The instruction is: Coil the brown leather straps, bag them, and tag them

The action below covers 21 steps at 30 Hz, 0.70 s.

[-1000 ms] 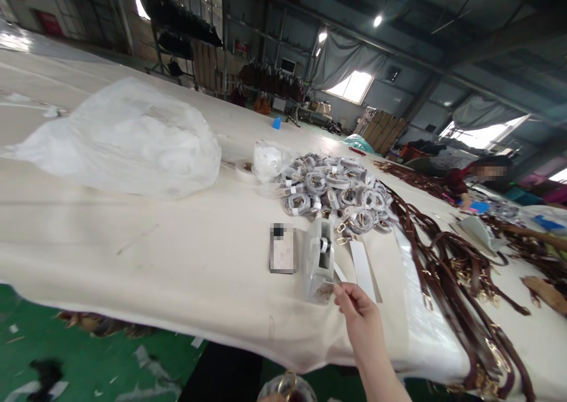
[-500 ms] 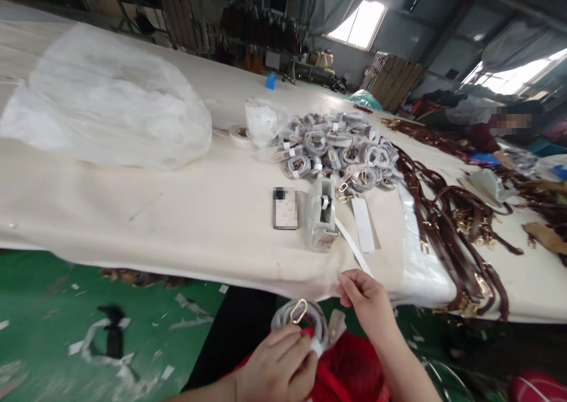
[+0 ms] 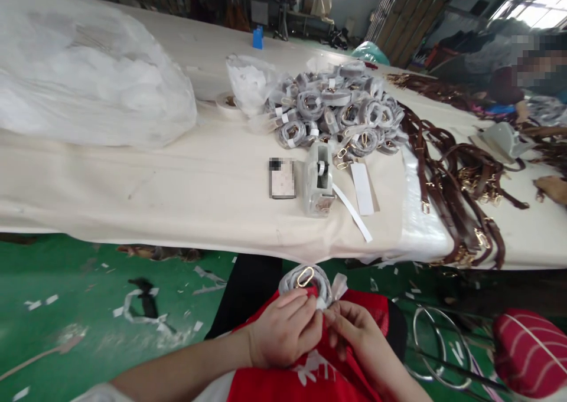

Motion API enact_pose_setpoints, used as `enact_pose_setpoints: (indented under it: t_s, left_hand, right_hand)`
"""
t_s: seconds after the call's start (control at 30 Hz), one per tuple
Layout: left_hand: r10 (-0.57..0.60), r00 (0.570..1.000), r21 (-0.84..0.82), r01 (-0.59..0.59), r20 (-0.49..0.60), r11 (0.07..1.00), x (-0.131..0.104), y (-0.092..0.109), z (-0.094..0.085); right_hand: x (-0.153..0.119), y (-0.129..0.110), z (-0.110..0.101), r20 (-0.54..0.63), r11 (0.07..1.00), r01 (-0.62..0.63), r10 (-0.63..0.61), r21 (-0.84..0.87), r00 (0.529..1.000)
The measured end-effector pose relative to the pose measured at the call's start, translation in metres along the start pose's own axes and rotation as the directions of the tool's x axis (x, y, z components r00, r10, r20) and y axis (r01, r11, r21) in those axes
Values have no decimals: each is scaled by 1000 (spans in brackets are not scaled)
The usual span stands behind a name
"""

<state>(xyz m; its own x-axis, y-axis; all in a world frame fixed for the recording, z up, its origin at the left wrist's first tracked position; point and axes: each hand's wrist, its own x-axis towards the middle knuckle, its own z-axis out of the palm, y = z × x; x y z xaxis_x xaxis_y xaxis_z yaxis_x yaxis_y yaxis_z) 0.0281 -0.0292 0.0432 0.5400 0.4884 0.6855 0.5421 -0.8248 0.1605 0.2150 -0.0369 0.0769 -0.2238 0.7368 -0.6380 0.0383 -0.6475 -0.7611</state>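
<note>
My left hand (image 3: 286, 330) is closed around the lower side of a coiled grey strap (image 3: 290, 279) with a gold clasp, held above my lap. White tape wraps the coil beside my fingers. My right hand (image 3: 352, 330) meets it at the coil's lower right, thumb and fingers pinched by the tape; what they pinch is too small to make out. On the table beyond stand a grey tape dispenser (image 3: 318, 183) and, to its right, a white paper strip (image 3: 354, 213) and a white card (image 3: 363, 190).
A pile of wrapped grey coils (image 3: 341, 104) lies behind the dispenser, brown straps (image 3: 447, 213) to the right. A phone (image 3: 282, 179) and a large plastic bag (image 3: 88, 77) are on the left. Another person's arm shows at the far right.
My right hand has moved from the table edge, near the paper strip, down to the coil in my left hand. The view has tilted downward.
</note>
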Motion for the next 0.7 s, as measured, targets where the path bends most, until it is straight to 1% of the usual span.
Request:
enact_pose_setpoints:
  t_s: [0.27,0.4,0.57,0.63,0.7]
  left_hand:
    - [40,998,25,-41,41,999,-4,3,-1]
    - [32,998,-14,-32,49,999,-2,3,-4]
    - [-79,997,-145,80,18,986,-2,4,-4]
    - [-155,987,-159,159,36,974,-5,4,-2]
    - [-259,963,-166,268,74,949,-8,5,2]
  right_hand:
    - [3,7,3,-36,1000,2,-1,9,999]
    - [4,8,4,-44,1000,11,-10,12,999]
    - [5,16,5,-70,999,30,-27,36,997]
    - [8,21,6,-82,999,26,-24,21,996]
    - [12,27,7,-103,1000,15,-18,-24,995]
